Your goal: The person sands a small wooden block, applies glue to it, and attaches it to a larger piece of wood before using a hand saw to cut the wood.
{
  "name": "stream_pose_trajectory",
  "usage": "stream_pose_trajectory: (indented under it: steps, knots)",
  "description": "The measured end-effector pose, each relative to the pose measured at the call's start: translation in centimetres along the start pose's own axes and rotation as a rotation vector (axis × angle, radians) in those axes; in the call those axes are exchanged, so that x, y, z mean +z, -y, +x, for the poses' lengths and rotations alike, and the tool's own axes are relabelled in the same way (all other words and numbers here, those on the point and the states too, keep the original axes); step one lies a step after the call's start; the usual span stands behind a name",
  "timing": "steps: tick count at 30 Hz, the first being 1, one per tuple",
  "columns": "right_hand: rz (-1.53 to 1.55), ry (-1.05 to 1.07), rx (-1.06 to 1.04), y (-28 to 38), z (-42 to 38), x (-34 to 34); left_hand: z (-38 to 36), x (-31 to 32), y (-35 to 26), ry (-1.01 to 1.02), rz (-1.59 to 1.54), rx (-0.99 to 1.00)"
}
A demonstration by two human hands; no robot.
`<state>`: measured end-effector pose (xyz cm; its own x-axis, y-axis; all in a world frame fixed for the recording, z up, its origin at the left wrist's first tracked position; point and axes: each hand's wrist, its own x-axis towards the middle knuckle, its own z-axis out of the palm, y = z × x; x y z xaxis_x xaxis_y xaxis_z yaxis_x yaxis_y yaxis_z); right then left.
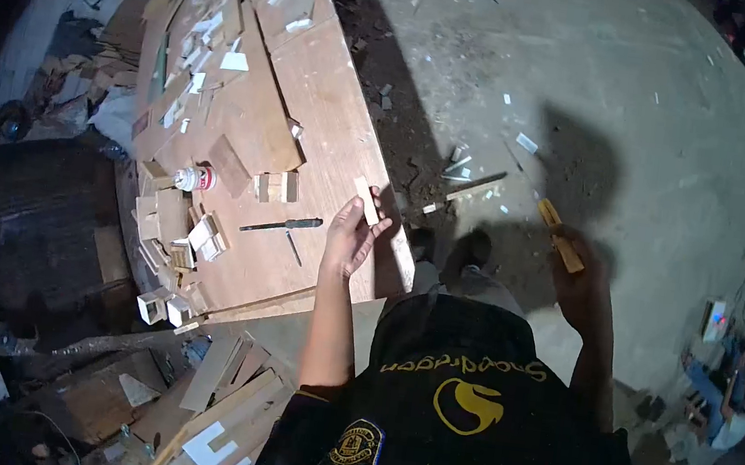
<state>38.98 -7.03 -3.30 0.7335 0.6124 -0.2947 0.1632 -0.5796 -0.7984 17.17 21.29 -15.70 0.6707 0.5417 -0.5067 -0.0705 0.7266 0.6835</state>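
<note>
My left hand (353,238) is closed around a small pale wooden block (364,199), held upright over the near right edge of the workbench (324,89). My right hand (580,284) is out to the right above the floor, its fingers wrapped round a yellow wooden-handled tool (549,212). A thin dark line runs from the tool's far end toward the floor; its exact kind I cannot make out. On the bench, left of my left hand, lies a slim black tool (281,225) with a thin leg. Beyond it stand joined wooden blocks (276,188).
A white and red bottle (195,178) stands among small box-like wooden pieces (168,214) at the bench's left. Offcuts (220,41) cover its far part. Wood scraps (224,408) lie below the near edge. A stick (477,186) and chips lie on the concrete floor (673,175).
</note>
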Motion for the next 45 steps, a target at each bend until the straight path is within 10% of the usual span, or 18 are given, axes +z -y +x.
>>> stream_pose_trajectory:
  steps: [7,11,20,29,36,39,40,42,45]
  knots:
    - [0.102,0.040,-0.193,-1.9,1.7,-0.3,-1.1,2.0,0.4,-0.069,0.023,0.105]
    - [0.035,0.129,-0.154,-3.1,2.1,0.6,1.8,-3.8,5.1,-0.412,1.178,0.308]
    - [-0.078,0.244,-0.147,-2.9,2.9,1.2,0.7,-5.2,12.4,-0.391,1.132,-0.134]
    - [-0.117,0.318,-0.316,-0.4,4.6,3.9,1.1,-8.3,13.1,-0.414,0.512,0.033]
    - [-0.059,0.303,-0.210,3.6,2.8,6.1,2.0,-7.4,13.0,-0.321,0.276,-0.463]
    - [0.031,0.188,-0.073,3.0,1.5,5.4,1.2,-0.8,5.4,0.009,-0.505,-0.198]
    - [0.034,0.158,-0.054,3.4,0.7,5.0,4.6,-1.3,4.8,0.141,0.313,0.279]
    - [0.023,0.048,0.017,4.5,-1.1,4.0,4.2,0.8,2.7,0.145,-0.280,-0.084]
    - [-0.014,-0.083,-0.082,2.1,-2.7,3.8,7.6,0.9,2.9,0.126,0.113,0.094]
